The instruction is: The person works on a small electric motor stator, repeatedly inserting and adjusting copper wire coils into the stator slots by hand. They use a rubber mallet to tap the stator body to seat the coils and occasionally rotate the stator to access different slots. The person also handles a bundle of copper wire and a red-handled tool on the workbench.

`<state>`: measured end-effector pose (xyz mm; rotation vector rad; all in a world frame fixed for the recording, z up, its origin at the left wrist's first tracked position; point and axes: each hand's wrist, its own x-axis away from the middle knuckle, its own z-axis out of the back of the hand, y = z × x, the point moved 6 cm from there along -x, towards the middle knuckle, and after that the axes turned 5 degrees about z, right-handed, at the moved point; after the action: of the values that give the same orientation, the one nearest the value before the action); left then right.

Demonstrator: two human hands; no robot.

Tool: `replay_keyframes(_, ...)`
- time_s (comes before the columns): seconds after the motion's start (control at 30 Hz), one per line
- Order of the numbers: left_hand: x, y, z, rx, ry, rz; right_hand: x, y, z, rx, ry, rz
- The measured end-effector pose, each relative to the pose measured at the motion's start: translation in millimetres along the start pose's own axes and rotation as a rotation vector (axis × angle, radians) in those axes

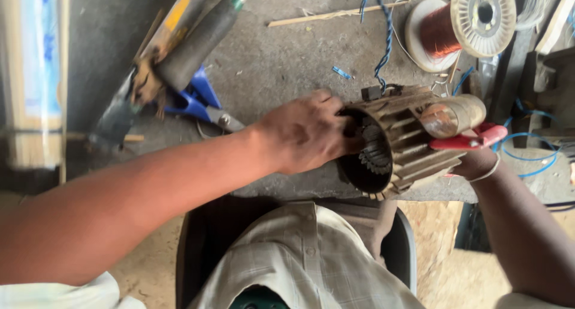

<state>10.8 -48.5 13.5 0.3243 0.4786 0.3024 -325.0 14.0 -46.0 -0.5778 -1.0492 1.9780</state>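
With the right hand [479,163] cradling the ribbed motor housing [400,142] from four o'clock, the left hand [305,132], fingers curled into its bore, should probably feed gently past the slotted core [376,152].

Left hand [308,138]: fingertips hidden inside the motor housing [395,144]. Right hand [476,162]: mostly concealed behind that housing. Copper wire spool [464,21] at far right, cut by the top edge.

The finned, dull-brown cast-metal motor housing [401,144] looks rough and matt where the left hand [305,138] reaches into its bore. Beside the right hand [476,162] lies a glossy red plastic handle [470,141] and a shiny coppery roll [452,117]. Beyond both, the grey bench top [281,51] is gritty and matt.
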Motion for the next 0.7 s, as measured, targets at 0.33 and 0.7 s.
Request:
replay_keyframes(0.33,15,6,-9,0.357,-0.149,0.668,6,15,-13,0.219,0.002,0.046)
replay_keyframes(0.7,-5,8,-19,-0.128,-0.070,0.561,-23,-37,-37,0.650,-0.049,0.279)
